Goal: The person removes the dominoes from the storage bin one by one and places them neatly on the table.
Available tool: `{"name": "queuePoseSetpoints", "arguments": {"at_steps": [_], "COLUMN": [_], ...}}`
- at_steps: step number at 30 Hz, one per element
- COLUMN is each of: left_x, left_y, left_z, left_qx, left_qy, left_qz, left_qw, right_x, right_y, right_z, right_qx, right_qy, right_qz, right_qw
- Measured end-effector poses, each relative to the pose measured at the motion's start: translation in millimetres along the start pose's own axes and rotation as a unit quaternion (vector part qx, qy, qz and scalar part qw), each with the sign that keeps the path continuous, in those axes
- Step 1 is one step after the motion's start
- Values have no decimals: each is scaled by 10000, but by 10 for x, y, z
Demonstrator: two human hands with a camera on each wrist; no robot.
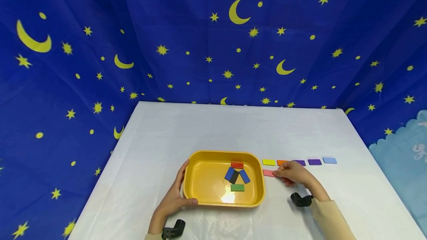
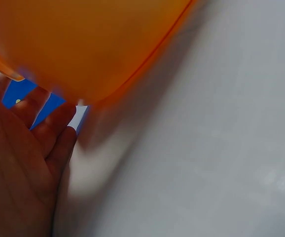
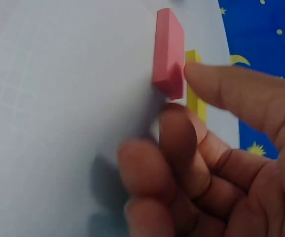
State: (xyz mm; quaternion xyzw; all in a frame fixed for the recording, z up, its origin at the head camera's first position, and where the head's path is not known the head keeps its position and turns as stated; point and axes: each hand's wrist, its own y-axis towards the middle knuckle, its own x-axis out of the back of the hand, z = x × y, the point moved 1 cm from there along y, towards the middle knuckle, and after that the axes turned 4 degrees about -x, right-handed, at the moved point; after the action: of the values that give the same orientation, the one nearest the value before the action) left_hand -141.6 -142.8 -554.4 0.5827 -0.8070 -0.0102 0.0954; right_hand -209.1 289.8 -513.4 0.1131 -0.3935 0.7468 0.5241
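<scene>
My left hand (image 1: 176, 196) holds the left front corner of a yellow-orange plastic tray (image 1: 190, 151); the thumb lies at the front rim and the fingers along the left side. In the left wrist view, those fingers (image 2: 58, 121) bend against the tray's outer wall (image 2: 83, 54). To the tray's right, my right hand (image 1: 293, 173) pinches the near end of a pink rectangular block (image 1: 268, 173) between thumb and index finger. In the right wrist view, the thumb lies beside the pink block (image 3: 168, 49), the index fingertip at its lower end, other fingers curled.
Inside the tray lie a red block (image 1: 237, 165), two blue blocks (image 1: 244, 176), a black block (image 1: 234, 176) and a green block (image 1: 237, 187). A row behind my right hand holds yellow (image 1: 268, 162), orange (image 1: 281, 162), two purple (image 1: 314, 162) and light blue (image 1: 330, 160) blocks.
</scene>
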Motion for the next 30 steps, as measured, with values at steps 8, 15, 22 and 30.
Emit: {"name": "queuePoseSetpoints", "arguments": {"at_steps": [8,15,22,30], "left_x": [-2,-1,6,-4], "left_y": [-2,-3,0,0], "left_z": [-19,-34,-21,-7], "left_qx": [13,27,24,21], "left_qy": [45,82,93,54], "left_qz": [-12,-42,-23,5], "left_qw": [10000,10000,10000,10000], "right_x": [59,45,-146,-516], "right_y": [-124,-163,-38,132], "right_z": [298,836,1351,1614], "right_qx": [-120,480,1747,2719], "right_qy": [-1714,-2058,-2277,-3092], "right_qz": [-988,-1403,-887,202], "right_qw": [9802,9673,9538,9111]}}
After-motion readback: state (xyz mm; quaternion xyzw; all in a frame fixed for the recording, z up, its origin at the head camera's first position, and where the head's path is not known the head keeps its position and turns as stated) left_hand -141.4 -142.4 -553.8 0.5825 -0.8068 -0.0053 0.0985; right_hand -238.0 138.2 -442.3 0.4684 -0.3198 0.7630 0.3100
